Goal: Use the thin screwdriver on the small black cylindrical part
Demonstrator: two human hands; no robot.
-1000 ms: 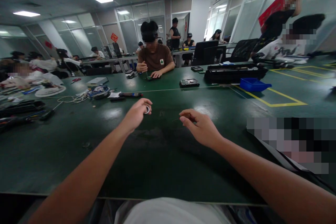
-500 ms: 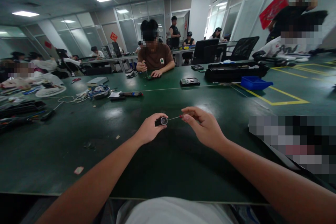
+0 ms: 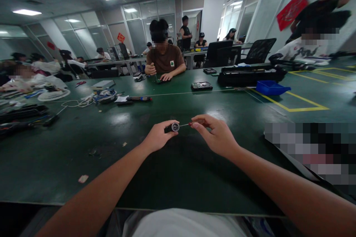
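My left hand (image 3: 157, 136) grips a small black cylindrical part (image 3: 174, 127) with a silvery round rim, its open end turned toward me and to the right. Fingers and thumb close around its sides, so most of its body is hidden. In my right hand (image 3: 218, 133) is a screwdriver (image 3: 190, 123) with a reddish handle, pinched between thumb and fingers. Its thin metal shaft points left, and the tip meets the part's rim or opening; exactly where it touches is too small to tell. Both hands are above the green table (image 3: 183, 177).
A blue tray (image 3: 271, 87) and a long black housing (image 3: 250, 76) lie at the far right. A hard drive (image 3: 201, 86) is near the centre back. Cables (image 3: 80, 102) and a pen-like tool (image 3: 139, 99) lie left. A co-worker (image 3: 165, 59) sits opposite, handling a small board.
The black part has turned slightly, showing more of its round end, and sits a touch farther right. The screwdriver handle has rotated a little in my right hand.
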